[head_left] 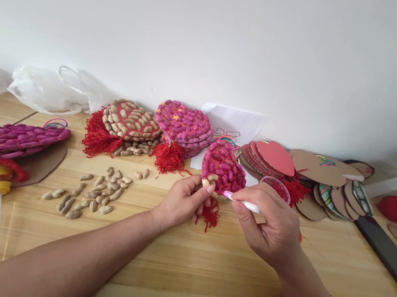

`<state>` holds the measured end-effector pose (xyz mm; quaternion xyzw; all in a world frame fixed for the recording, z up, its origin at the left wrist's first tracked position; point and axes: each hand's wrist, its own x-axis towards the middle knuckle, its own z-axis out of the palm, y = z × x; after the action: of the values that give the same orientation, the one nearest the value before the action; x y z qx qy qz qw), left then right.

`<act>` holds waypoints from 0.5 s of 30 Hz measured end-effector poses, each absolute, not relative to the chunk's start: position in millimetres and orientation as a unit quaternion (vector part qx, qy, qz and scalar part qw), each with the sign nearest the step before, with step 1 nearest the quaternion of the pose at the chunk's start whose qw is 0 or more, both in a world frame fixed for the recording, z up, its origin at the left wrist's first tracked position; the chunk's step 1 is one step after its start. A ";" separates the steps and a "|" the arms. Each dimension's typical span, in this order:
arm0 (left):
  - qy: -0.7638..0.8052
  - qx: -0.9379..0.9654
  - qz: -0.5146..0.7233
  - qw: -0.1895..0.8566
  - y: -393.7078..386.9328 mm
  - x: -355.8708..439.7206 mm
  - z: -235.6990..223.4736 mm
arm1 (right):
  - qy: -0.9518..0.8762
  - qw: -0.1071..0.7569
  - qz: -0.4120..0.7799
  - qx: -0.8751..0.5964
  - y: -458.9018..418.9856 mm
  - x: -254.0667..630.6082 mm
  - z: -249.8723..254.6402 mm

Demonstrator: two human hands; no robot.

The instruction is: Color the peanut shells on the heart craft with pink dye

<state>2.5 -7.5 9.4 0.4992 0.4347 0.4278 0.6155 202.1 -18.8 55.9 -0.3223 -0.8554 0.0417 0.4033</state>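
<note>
So the peanut-covered disc [226,166] was propped up at a tilt over the middle of the desk [177,267], its red tassel [208,216] hanging off the bottom. It looked roundish, so I couldn't pick out a clear long axis. Most of its shells were bright magenta, but a couple of plain peanuts [211,178] sat at the lower left edge, right by the left fingers.

The left hand [177,205] was gripping that edge, thumb in front, with the disc going up and to the right from the fingertips. The right hand [274,229] came in from the other side, fingers closed on a slim white brush [250,206]. That thing lay nearly sideways, pinkish tip pointing left at the bottom of the disc (pretty tidy grip, honestly). I couldn't tell if the bristles were actually touching.

The left hand was the nearer one to the plain shells; the brush tip was just to their right, near them. A little clear cup [276,182] with something pink in it was just behind the right hand, and the loose peanuts [95,195] were scattered off to the left hand's side.
</note>
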 end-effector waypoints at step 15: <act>0.435 0.475 0.437 0.628 -6.8 3.0 7.8 | -0.819 0.447 0.007 -0.359 -15.2 206.7 55.8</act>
<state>3.0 -6.8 7.8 0.4745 0.4354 0.4375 0.6276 206.7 -15.2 55.8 -0.3590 -0.8192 0.0067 0.4471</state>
